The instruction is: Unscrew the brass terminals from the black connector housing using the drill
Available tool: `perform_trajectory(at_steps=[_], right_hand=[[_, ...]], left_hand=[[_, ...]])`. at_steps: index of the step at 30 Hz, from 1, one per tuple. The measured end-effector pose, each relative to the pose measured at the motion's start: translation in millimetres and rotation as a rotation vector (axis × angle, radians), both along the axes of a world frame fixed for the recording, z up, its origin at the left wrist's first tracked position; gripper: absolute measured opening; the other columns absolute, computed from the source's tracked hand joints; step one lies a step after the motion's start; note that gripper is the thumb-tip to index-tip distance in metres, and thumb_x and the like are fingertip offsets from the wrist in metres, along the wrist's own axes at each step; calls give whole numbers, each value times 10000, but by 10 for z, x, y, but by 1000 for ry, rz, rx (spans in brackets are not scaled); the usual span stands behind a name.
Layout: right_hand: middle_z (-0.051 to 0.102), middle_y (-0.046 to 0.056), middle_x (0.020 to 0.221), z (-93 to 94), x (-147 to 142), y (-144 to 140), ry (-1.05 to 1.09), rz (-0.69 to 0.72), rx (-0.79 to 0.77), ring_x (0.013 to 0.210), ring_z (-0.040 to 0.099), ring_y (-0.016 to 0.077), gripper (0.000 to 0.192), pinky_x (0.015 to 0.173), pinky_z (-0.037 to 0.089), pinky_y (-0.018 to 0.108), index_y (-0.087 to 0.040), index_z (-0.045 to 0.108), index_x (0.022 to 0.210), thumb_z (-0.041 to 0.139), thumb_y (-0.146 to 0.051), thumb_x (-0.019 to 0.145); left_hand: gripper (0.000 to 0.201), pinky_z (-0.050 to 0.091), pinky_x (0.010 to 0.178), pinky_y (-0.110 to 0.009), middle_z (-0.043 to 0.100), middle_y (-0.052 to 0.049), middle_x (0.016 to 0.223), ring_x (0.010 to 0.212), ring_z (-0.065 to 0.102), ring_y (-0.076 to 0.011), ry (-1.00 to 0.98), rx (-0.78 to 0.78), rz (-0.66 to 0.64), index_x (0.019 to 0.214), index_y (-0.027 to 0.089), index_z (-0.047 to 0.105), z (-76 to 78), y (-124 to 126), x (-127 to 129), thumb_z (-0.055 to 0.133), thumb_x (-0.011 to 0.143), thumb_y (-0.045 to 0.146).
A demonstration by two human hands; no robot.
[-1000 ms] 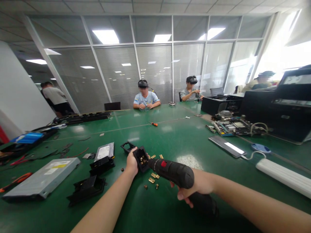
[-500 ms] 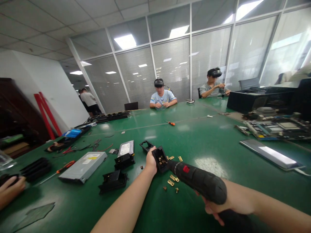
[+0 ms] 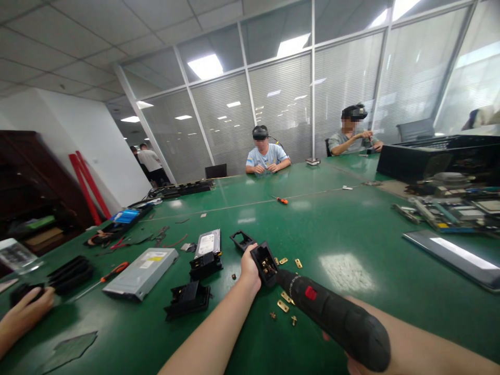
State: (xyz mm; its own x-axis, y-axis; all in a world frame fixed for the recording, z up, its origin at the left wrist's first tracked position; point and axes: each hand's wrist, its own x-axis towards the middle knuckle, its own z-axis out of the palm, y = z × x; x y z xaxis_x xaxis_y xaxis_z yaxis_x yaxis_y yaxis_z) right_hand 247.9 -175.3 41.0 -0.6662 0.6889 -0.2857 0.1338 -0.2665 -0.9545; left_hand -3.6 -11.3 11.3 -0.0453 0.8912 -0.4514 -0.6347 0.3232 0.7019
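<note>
While the left hand (image 3: 249,265) grips the small black housing (image 3: 264,263) by its left side — fingers curled around it, open face tilted toward the camera, brass contacts visible inside — the electric screwdriver (image 3: 332,317) comes in from the lower right, its long axis running diagonally up-left so the nose meets the housing's open face. The right hand (image 3: 353,364) is almost wholly hidden behind the driver's body at the bottom edge; it appears wrapped on the grip, finger positions not readable. Housing sits above the green table (image 3: 351,234), toward its near edge, left hand nearer. Loose brass pieces (image 3: 284,304) lie just beneath the driver's nose.
</note>
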Motion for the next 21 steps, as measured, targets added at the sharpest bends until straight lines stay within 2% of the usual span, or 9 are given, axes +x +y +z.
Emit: perform_trajectory(at_steps=[3, 6, 8, 11, 13, 15, 18, 21], right_hand=[[601, -45, 707, 132, -38, 54, 42, 104, 75, 559, 545, 93, 434, 475, 416, 184, -166, 598, 1085, 808, -203, 707], [564, -27, 754, 254, -73, 107, 12, 35, 188, 615, 470, 82, 278, 514, 384, 192, -157, 633, 894, 803, -195, 678], [563, -16, 778, 259, -78, 141, -20, -1, 232, 656, 463, 95, 258, 552, 391, 202, -162, 639, 875, 805, -242, 695], [551, -24, 717, 130, -79, 205, -53, 18, 217, 642, 478, 113, 353, 543, 381, 219, -184, 646, 883, 859, -406, 711], [472, -45, 632, -4, -86, 255, -76, 34, 185, 601, 450, 103, 465, 525, 357, 221, -194, 597, 735, 926, -509, 645], [453, -46, 606, -128, -95, 296, -48, 20, 179, 596, 464, 105, 496, 519, 363, 212, -191, 596, 715, 872, -602, 720], [481, -39, 602, -232, -94, 316, 29, 12, 189, 602, 501, 109, 487, 517, 395, 197, -168, 646, 750, 829, -616, 798], [507, -37, 603, -222, -72, 297, 64, 11, 176, 580, 517, 105, 452, 509, 421, 191, -153, 689, 798, 839, -578, 821]], left_hand=[[309, 522, 533, -350, 674, -85, 608, 518, 652, -244, 78, 18, -45, 710, 164, 651, -11, -8, -30, 603, 906, 398], [288, 535, 561, -345, 675, -85, 607, 519, 649, -230, 83, 33, -70, 699, 167, 646, -34, -9, -59, 619, 883, 387], [260, 544, 580, -341, 664, -70, 595, 526, 654, -225, 74, 49, -72, 702, 172, 643, -48, -6, -70, 628, 868, 372], [243, 542, 568, -336, 661, -65, 590, 543, 671, -234, 79, 61, -77, 719, 175, 644, -64, 2, -77, 626, 862, 370], [243, 538, 552, -339, 678, -78, 606, 549, 677, -243, 95, 56, -87, 730, 173, 647, -72, 9, -80, 622, 858, 379], [236, 534, 541, -343, 681, -79, 609, 547, 679, -249, 104, 48, -94, 742, 174, 648, -76, 14, -83, 623, 851, 382], [228, 530, 532, -341, 670, -66, 598, 543, 680, -248, 97, 44, -98, 750, 178, 646, -78, 16, -88, 641, 836, 390], [213, 537, 545, -340, 662, -54, 592, 550, 686, -246, 94, 67, -87, 750, 180, 647, -75, 14, -90, 673, 805, 384]])
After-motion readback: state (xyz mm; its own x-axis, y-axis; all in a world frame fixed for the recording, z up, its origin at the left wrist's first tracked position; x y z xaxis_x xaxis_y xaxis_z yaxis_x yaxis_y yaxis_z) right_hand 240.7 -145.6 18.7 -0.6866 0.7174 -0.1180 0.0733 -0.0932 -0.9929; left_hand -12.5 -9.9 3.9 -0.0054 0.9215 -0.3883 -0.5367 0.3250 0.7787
